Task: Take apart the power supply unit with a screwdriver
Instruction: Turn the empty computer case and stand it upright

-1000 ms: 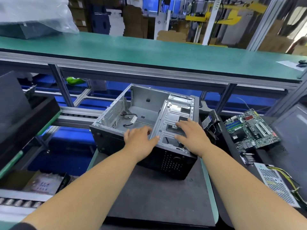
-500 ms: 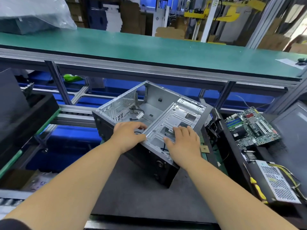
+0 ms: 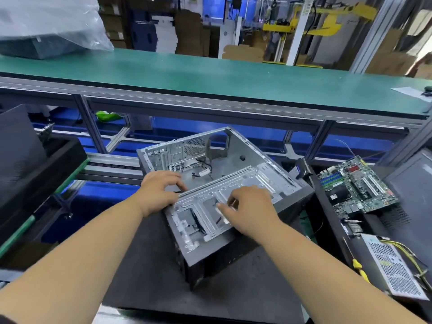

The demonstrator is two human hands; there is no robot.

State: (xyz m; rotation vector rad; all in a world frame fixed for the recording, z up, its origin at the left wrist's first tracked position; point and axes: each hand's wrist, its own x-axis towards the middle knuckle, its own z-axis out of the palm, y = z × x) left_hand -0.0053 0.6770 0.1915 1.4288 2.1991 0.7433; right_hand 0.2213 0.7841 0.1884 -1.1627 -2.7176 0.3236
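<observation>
One power supply unit (image 3: pixel 394 265), a perforated metal box with a bundle of yellow cables at its far side, lies on a dark panel at the right edge of the view, well apart from both hands; one screwdriver (image 3: pixel 358 268) with a yellow handle lies just beside its left edge; neither is touched.

One open computer case (image 3: pixel 224 183), grey inside and black outside, stands skewed on the dark tabletop (image 3: pixel 145 265) at centre; one drive bracket (image 3: pixel 210 211) spans its near half; loose cable ends lie on its floor.

Two bare hands are on the case; the left hand (image 3: pixel 159 191) has its fingers curled over the long edge of the bracket, gripping it; the right hand (image 3: pixel 249 206) rests on top of the bracket with fingers bent, fingertips pressing the metal; whether it pinches anything cannot be told.

One motherboard (image 3: pixel 355 185) lies tilted to the right of the case, beyond the power supply unit; one green conveyor belt (image 3: pixel 210 76) runs across the far side; one plastic-wrapped bundle (image 3: pixel 46 26) sits on its left end.
</observation>
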